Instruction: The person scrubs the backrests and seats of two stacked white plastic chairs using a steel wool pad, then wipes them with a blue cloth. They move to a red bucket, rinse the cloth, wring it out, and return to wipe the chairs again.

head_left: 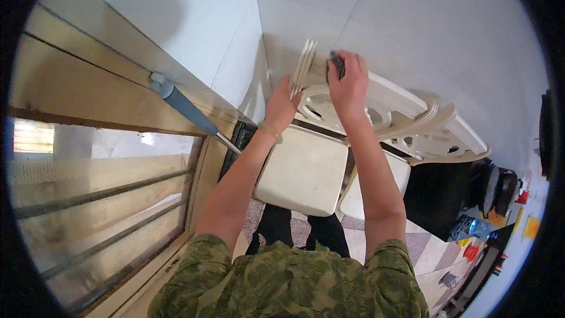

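Note:
A cream plastic-looking chair stands before me, with its square seat point(304, 170) and slotted backrest point(322, 101) turned towards the wall. My left hand point(282, 106) grips the ribbed left post point(303, 64) of that backrest. In my right hand point(352, 84) is a dark grey, crumpled scrubbing pad or cloth point(338, 65), held at the ribbed top rail point(388, 92). The hand hides part of the rail and of the pad. A matching second chair, its seat point(395, 176) partly behind my right forearm, stands close on the right.
Left, a pole with a blue-grey grip point(190, 110) leans by a barred window point(101, 198). The grey wall point(419, 22) rises close behind the chairs. Beyond the second chair stand a black box-like piece point(435, 194) and bags point(503, 192). A red object point(471, 253) lies farther right.

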Tool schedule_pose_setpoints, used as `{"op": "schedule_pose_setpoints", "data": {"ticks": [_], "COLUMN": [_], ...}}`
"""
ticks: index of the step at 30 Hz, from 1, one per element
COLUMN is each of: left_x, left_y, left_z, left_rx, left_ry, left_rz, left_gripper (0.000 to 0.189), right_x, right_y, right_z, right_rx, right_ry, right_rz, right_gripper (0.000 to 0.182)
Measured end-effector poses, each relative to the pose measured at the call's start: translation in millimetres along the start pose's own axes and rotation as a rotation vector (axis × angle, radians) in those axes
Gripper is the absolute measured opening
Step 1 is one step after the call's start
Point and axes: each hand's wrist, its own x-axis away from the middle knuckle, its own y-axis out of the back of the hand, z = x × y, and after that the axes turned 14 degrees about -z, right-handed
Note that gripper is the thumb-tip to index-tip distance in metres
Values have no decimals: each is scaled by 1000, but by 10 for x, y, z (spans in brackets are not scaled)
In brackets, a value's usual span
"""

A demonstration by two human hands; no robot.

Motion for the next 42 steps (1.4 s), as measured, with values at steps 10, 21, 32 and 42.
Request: {"op": "schedule_pose_setpoints", "data": {"ticks": [10,21,32,42], "left_x": [724,1263,1592,1777], "left_y": [52,417,515,872], "left_z": [456,527,557,557], "left_rx": [275,189,255,244], "left_ry": [396,461,522,563], "left_rz": [-20,23,134,71], "left_gripper": [30,25,26,22], "right_x": [401,730,-84,1573], "right_y": [-413,-514,-439,-301], "right_z": [56,42,89,-212], "right_rx": [-63,7,69,-74], "right_ry": [137,-143,-131,-255], "right_rz": [-205,-239,-194,18], "right_gripper": [23,14,7,18]}}
